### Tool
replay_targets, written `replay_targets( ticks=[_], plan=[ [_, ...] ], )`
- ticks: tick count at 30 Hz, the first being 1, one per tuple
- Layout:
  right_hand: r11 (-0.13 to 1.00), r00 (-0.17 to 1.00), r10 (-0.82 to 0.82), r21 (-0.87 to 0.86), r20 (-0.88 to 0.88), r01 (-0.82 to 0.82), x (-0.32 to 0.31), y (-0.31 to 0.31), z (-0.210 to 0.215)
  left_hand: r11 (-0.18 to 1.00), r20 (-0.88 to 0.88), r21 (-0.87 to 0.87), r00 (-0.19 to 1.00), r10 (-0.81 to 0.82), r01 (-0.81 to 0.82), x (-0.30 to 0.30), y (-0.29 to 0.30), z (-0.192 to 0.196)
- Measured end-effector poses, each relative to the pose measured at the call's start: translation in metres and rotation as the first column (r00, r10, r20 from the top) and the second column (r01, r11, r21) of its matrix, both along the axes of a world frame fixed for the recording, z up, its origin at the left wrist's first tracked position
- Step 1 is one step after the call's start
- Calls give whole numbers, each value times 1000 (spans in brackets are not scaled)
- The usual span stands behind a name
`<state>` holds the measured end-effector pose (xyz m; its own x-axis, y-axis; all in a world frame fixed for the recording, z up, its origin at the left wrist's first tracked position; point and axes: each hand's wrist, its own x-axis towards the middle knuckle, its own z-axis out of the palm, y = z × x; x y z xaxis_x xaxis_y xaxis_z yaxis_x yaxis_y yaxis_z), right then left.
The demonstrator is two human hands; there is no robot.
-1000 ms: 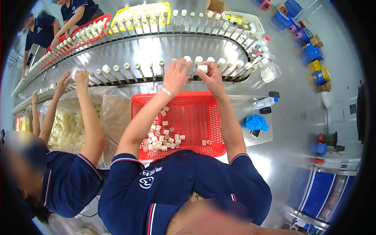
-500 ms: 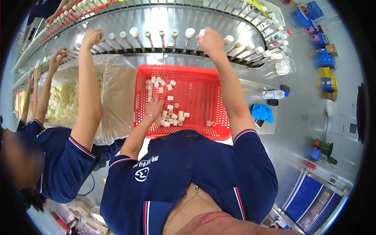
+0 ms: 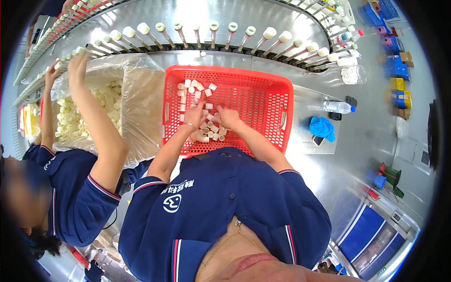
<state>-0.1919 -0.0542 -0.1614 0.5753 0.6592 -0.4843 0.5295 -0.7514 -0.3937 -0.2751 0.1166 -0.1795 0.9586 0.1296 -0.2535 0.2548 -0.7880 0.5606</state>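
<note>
A shiny metal worktop [image 3: 307, 96] is backed by a curved line of rods [image 3: 213, 36] with pale tips. At the far left, a co-worker's forearm [image 3: 101, 110] is stretched over a plastic-lined box [image 3: 141, 98] filled with pale yellowish pieces [image 3: 70, 118]. Next to it stands the red basket [image 3: 230, 70], in whose left half the small white pieces [image 3: 209, 106] are scattered, some stacked loosely near the front wall. The left hand [image 3: 194, 114] is lowered among them with its fingers bent downward; whether anything is gripped cannot be told. Just to its right, the right hand [image 3: 229, 117] is dipped at the edge of the same cluster, its fingers angled inward, and a hold cannot be made out either. For clean picking, loose pieces at the edge are best chosen first, each pinched lightly by its outer wall so that neighbours are not dragged along. The two hands should be given separate patches, since they are set close together. Farther right, a clear bottle [image 3: 337, 107] and a blue cloth [image 3: 322, 128] are seen.
</note>
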Motion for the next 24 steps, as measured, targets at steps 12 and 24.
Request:
replay_targets(
  ticks=[12, 24],
  plan=[
    [897, 892, -160, 314, -423, 310, 16, -19, 23, 584, 206, -812, 927, 312, -16, 48, 18, 110],
    [530, 806, -137, 645, -576, 551, 32, -15, 100, 980, 795, -78, 583, 171, -181, 194, 52, 232]
  ],
)
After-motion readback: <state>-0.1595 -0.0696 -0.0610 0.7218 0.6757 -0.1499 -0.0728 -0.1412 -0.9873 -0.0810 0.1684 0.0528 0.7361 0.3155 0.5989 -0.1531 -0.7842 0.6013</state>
